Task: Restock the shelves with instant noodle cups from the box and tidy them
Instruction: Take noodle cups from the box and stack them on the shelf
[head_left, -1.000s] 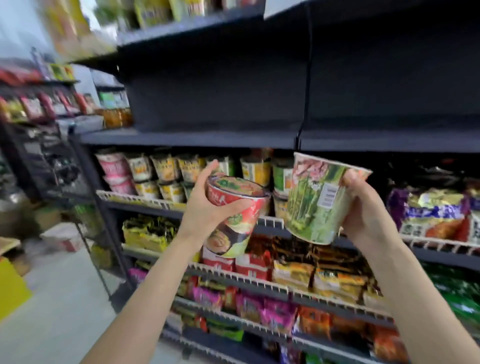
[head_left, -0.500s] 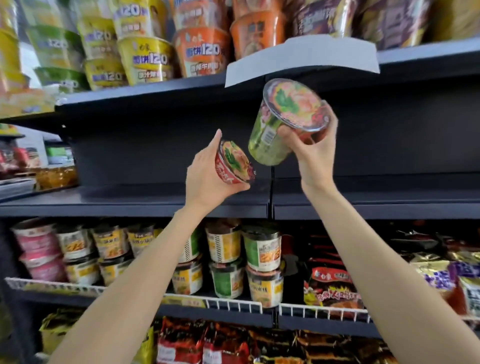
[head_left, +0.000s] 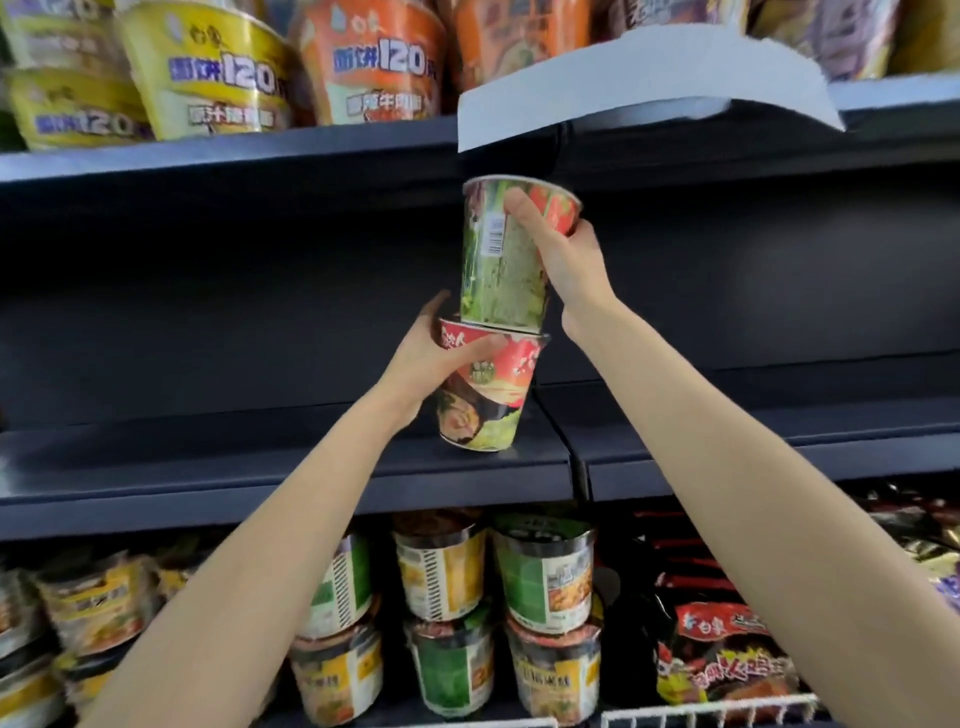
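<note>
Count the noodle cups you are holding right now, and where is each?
2. The red cup is in the left hand, low on the dark middle shelf. The green cup is in the right hand, directly atop the red one.

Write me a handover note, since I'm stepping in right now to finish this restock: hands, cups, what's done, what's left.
Left hand: grip round the red cup, whose base sits on the dark middle shelf.
Right hand: grip round the green cup, stacked upright on the red cup's lid.
Done: both cups are at the shelf, one atop the other.
Left: release both, straighten them. The box is out of view.
</note>
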